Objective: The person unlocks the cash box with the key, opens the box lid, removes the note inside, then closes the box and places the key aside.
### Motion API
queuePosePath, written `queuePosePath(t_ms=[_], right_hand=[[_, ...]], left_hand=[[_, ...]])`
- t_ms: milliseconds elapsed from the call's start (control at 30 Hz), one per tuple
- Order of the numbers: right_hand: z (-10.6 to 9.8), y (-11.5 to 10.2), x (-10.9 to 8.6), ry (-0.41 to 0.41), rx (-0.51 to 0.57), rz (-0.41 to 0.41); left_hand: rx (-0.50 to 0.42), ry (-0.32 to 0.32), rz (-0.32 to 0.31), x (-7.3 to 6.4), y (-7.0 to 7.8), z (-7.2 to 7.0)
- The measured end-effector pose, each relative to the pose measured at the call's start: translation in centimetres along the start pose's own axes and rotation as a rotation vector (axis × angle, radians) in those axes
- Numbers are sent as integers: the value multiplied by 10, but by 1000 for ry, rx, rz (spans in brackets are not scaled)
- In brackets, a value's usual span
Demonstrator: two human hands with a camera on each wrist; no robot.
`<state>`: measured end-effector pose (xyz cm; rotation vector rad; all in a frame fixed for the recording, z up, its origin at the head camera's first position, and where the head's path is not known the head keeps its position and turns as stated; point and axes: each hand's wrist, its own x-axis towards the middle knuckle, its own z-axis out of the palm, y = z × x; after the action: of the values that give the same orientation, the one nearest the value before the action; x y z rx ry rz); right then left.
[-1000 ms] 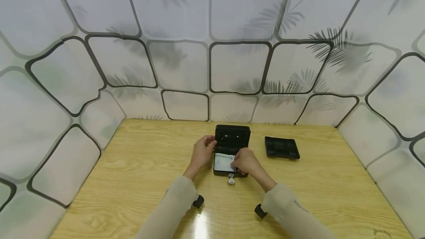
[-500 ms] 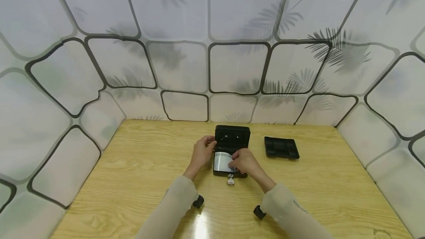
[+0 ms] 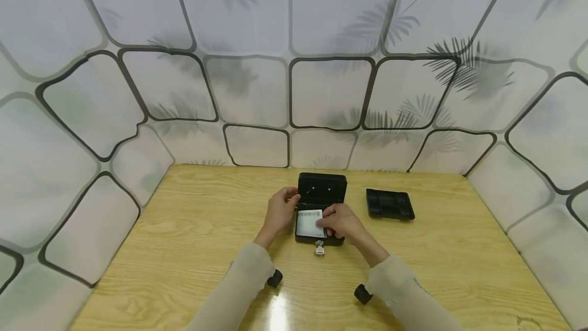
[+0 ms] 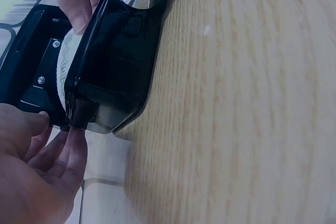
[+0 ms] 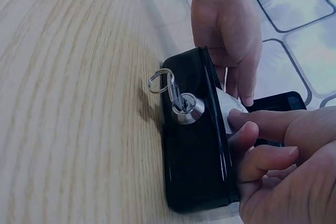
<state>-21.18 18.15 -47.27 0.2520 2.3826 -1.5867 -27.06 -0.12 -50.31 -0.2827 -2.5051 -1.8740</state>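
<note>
A small black cash box [image 3: 322,182] stands on the table with its lid raised. My left hand [image 3: 277,213] holds its left side near the hinge; in the left wrist view the thumb lies by the lid and the fingers against the box wall [image 4: 121,61]. A white sheet of paper [image 3: 308,225] with markings along its top lies in the box's mouth. My right hand [image 3: 346,223] pinches the sheet's right edge. In the right wrist view the paper [image 5: 226,109] shows between the rim and the fingers. A key on a ring [image 5: 161,81] sits in the front lock [image 5: 189,109].
A black plastic tray [image 3: 390,205] with compartments lies to the right of the box. The wooden table [image 3: 206,229] meets patterned fabric walls [image 3: 257,91] at the back and both sides.
The paper bowed upward and caught the light half a second ago; now it lies flatter, its right edge showing. My right hand has shifted slightly right; the left has kept its place.
</note>
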Motion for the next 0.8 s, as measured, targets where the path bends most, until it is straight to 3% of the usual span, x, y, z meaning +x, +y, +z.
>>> queuePosePath(t_ms=[200, 533, 800], right_hand=[[-2, -1, -1, -23, 29, 0], [-2, 0, -4, -70, -53, -81], [0, 2, -4, 11, -80, -104]], left_hand=[[11, -6, -21, 1, 0, 0], [16, -1, -27, 0, 2, 0], [12, 5, -24, 0, 2, 0]])
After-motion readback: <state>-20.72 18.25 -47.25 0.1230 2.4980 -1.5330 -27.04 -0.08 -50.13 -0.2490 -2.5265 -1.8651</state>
